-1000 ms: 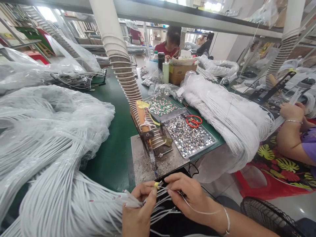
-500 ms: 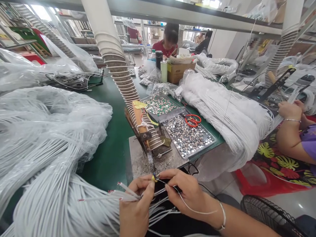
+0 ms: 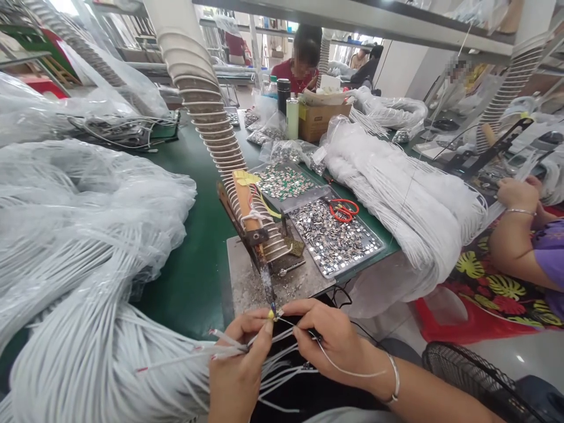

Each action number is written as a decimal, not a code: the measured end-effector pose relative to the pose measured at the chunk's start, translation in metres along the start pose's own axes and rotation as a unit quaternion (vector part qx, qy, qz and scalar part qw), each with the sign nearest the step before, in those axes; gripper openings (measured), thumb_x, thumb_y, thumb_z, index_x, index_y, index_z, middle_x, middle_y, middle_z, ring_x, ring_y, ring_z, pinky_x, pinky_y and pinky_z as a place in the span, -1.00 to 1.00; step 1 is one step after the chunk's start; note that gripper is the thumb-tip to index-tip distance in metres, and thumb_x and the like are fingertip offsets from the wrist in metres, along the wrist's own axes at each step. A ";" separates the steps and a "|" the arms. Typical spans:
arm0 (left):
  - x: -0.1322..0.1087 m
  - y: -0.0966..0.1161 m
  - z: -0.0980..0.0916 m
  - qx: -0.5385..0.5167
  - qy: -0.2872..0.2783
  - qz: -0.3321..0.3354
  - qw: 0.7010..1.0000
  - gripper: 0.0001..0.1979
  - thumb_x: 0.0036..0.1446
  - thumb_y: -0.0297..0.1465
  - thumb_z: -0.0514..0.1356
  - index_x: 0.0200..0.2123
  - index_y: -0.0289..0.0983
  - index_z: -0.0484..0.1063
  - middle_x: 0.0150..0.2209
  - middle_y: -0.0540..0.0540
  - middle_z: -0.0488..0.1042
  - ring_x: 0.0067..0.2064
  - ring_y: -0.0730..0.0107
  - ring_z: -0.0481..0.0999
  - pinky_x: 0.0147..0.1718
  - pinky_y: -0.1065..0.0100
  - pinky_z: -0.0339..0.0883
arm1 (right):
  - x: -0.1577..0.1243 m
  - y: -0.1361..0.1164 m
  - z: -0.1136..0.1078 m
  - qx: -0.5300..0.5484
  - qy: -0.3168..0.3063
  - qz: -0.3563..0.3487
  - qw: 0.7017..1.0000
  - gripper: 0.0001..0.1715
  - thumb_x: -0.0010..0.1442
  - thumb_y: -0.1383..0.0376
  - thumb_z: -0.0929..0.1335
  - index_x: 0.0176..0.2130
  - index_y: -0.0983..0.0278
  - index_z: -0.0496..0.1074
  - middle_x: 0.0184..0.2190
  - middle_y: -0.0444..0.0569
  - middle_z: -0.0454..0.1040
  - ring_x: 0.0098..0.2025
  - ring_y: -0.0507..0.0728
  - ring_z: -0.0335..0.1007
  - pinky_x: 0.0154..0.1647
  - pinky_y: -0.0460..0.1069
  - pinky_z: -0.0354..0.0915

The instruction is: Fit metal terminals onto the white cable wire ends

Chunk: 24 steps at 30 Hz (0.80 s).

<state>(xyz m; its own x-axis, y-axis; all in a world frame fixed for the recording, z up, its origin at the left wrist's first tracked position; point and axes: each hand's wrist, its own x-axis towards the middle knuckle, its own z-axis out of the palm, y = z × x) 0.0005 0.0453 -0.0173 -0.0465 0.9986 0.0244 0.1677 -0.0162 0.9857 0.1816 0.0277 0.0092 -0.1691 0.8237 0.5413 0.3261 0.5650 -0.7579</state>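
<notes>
My left hand (image 3: 240,358) is closed round several white cables (image 3: 229,346) with red wire ends, its thumb and forefinger pinched near a small yellow piece at the soldering iron's tip. Pinched in my right hand (image 3: 328,335) is a thin pale wire (image 3: 337,365), whose loose end curves below the fingers. Both sets of fingertips are close together under the dark tip of the soldering iron (image 3: 265,282), which is fixed to a wooden bar (image 3: 247,202) and slants down. Fingers partly hide the small parts at the tip.
A tray of small metal parts (image 3: 339,244) with red-handled scissors (image 3: 343,210) lies beyond the iron. Bagged cable bundles lie left (image 3: 88,223) and right (image 3: 396,188). A ribbed hose (image 3: 211,123) descends behind the iron. A co-worker's hands (image 3: 517,194) are at right.
The view has shifted slightly, moving most things a little left. Both my hands keep their grips at the iron's tip, with only slight finger movement.
</notes>
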 end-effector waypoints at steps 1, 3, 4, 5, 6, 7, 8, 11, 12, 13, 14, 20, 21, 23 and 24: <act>-0.001 -0.003 0.000 0.001 -0.002 -0.008 1.000 -0.83 0.10 -0.31 0.30 -0.52 -0.18 0.50 -0.31 -0.05 0.61 -0.18 0.24 0.59 -0.18 0.37 0.43 | -0.002 0.001 0.001 0.000 -0.002 0.001 1.000 -0.84 0.21 0.52 0.31 -0.30 0.27 0.35 -0.11 0.23 0.60 -0.02 0.14 0.57 -0.03 -0.04 0.47; -0.004 -0.008 -0.001 0.002 -0.003 -0.025 1.000 -0.83 0.09 -0.29 0.30 -0.51 -0.18 0.51 -0.31 -0.04 0.61 -0.17 0.23 0.58 -0.17 0.36 0.42 | -0.006 0.004 0.001 0.001 -0.005 0.001 1.000 -0.85 0.21 0.52 0.31 -0.30 0.28 0.35 -0.11 0.25 0.60 -0.01 0.13 0.57 -0.02 -0.04 0.46; -0.006 -0.009 0.000 0.002 -0.003 -0.036 0.999 -0.83 0.08 -0.28 0.31 -0.52 -0.18 0.51 -0.33 -0.05 0.60 -0.18 0.22 0.58 -0.18 0.36 0.42 | -0.008 0.005 0.002 0.001 -0.008 0.001 1.000 -0.85 0.21 0.52 0.32 -0.30 0.28 0.35 -0.11 0.25 0.60 -0.01 0.13 0.57 -0.01 -0.05 0.46; -0.007 -0.010 0.000 -0.001 0.001 -0.047 0.999 -0.83 0.07 -0.28 0.31 -0.52 -0.19 0.52 -0.34 -0.05 0.60 -0.19 0.21 0.58 -0.19 0.35 0.42 | -0.010 0.005 0.002 0.001 -0.012 0.001 1.000 -0.86 0.21 0.51 0.32 -0.30 0.28 0.35 -0.10 0.25 0.60 -0.01 0.13 0.58 -0.01 -0.05 0.46; -0.008 -0.011 0.001 -0.009 0.005 -0.057 0.998 -0.83 0.06 -0.27 0.32 -0.52 -0.19 0.52 -0.36 -0.05 0.59 -0.20 0.21 0.57 -0.20 0.35 0.41 | -0.011 0.006 0.002 0.002 -0.016 0.003 1.000 -0.86 0.22 0.51 0.32 -0.29 0.28 0.36 -0.09 0.25 0.60 -0.02 0.12 0.58 -0.02 -0.06 0.46; -0.009 -0.012 0.001 -0.022 0.009 -0.069 0.997 -0.82 0.05 -0.27 0.32 -0.52 -0.19 0.52 -0.37 -0.04 0.58 -0.21 0.22 0.56 -0.20 0.35 0.40 | -0.012 0.006 0.001 0.003 -0.020 0.004 1.000 -0.86 0.22 0.51 0.33 -0.28 0.28 0.36 -0.07 0.25 0.60 -0.02 0.12 0.58 -0.02 -0.07 0.46; -0.009 -0.013 0.001 -0.040 0.012 -0.082 0.996 -0.82 0.04 -0.26 0.33 -0.52 -0.19 0.52 -0.37 -0.03 0.57 -0.22 0.23 0.54 -0.20 0.35 0.39 | -0.013 0.006 0.001 0.006 -0.023 0.005 1.000 -0.87 0.22 0.50 0.33 -0.28 0.28 0.36 -0.07 0.24 0.60 -0.01 0.12 0.58 -0.02 -0.08 0.46; -0.009 -0.014 0.001 -0.107 -0.004 -0.124 0.987 -0.81 0.02 -0.25 0.37 -0.51 -0.19 0.50 -0.36 0.01 0.54 -0.24 0.27 0.51 -0.18 0.36 0.35 | -0.012 0.006 0.000 0.017 -0.020 0.007 1.000 -0.87 0.21 0.50 0.33 -0.27 0.28 0.37 -0.06 0.25 0.59 0.00 0.12 0.58 -0.01 -0.08 0.45; -0.009 -0.013 0.001 -0.125 -0.015 -0.135 0.983 -0.80 0.01 -0.24 0.38 -0.52 -0.20 0.49 -0.38 0.02 0.52 -0.24 0.28 0.50 -0.18 0.37 0.34 | -0.011 0.005 0.000 0.020 -0.018 0.006 1.000 -0.87 0.21 0.50 0.33 -0.27 0.28 0.37 -0.05 0.25 0.59 0.00 0.12 0.58 -0.01 -0.08 0.45; -0.009 -0.011 0.001 -0.139 -0.024 -0.145 0.979 -0.78 -0.01 -0.23 0.40 -0.53 -0.20 0.48 -0.40 0.03 0.50 -0.26 0.30 0.48 -0.19 0.38 0.34 | -0.010 0.005 0.000 0.023 -0.016 0.005 1.000 -0.87 0.21 0.51 0.33 -0.27 0.29 0.37 -0.05 0.26 0.59 0.01 0.12 0.57 0.00 -0.08 0.45; -0.008 -0.009 0.001 -0.150 -0.027 -0.152 0.977 -0.76 -0.04 -0.22 0.42 -0.54 -0.21 0.48 -0.43 0.04 0.48 -0.30 0.33 0.46 -0.23 0.40 0.33 | -0.009 0.004 0.000 0.025 -0.015 0.003 1.000 -0.87 0.21 0.51 0.33 -0.27 0.29 0.37 -0.06 0.26 0.59 0.01 0.12 0.57 0.01 -0.08 0.45; -0.006 0.007 0.005 -0.191 0.020 -0.191 0.963 -0.68 -0.22 -0.21 0.49 -0.58 -0.27 0.48 -0.55 0.07 0.44 -0.56 0.55 0.15 -0.59 0.50 0.11 | -0.004 0.002 0.000 0.041 0.002 0.003 0.999 -0.85 0.20 0.50 0.34 -0.29 0.27 0.35 -0.06 0.23 0.59 -0.01 0.11 0.58 0.00 -0.09 0.45; -0.006 0.009 0.005 -0.194 0.022 -0.192 0.962 -0.68 -0.23 -0.21 0.50 -0.58 -0.27 0.48 -0.57 0.07 0.43 -0.56 0.55 0.15 -0.60 0.50 0.10 | -0.003 0.002 0.000 0.041 0.003 0.006 0.999 -0.86 0.20 0.50 0.34 -0.29 0.26 0.35 -0.06 0.22 0.59 -0.02 0.11 0.58 0.00 -0.08 0.45; -0.004 0.012 0.006 -0.197 0.026 -0.193 0.961 -0.69 -0.25 -0.23 0.50 -0.61 -0.26 0.47 -0.61 0.08 0.38 -0.56 0.53 0.18 -0.59 0.49 0.12 | -0.002 0.003 0.001 0.041 0.003 0.008 0.999 -0.86 0.20 0.49 0.34 -0.30 0.26 0.35 -0.06 0.21 0.59 -0.02 0.11 0.58 0.00 -0.06 0.46; -0.003 0.014 0.007 -0.198 0.030 -0.194 0.960 -0.69 -0.26 -0.23 0.50 -0.61 -0.26 0.47 -0.61 0.08 0.36 -0.54 0.50 0.22 -0.58 0.49 0.14 | -0.001 0.003 0.001 0.041 0.004 0.008 0.999 -0.86 0.21 0.49 0.34 -0.30 0.26 0.35 -0.07 0.21 0.59 -0.03 0.11 0.58 -0.01 -0.05 0.46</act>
<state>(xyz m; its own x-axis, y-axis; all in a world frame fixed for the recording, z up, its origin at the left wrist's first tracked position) 0.0098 0.0423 -0.0047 -0.0885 0.9289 -0.3596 -0.2614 0.3267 0.9083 0.1819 0.0288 0.0057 -0.1566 0.8322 0.5319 0.2515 0.5544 -0.7933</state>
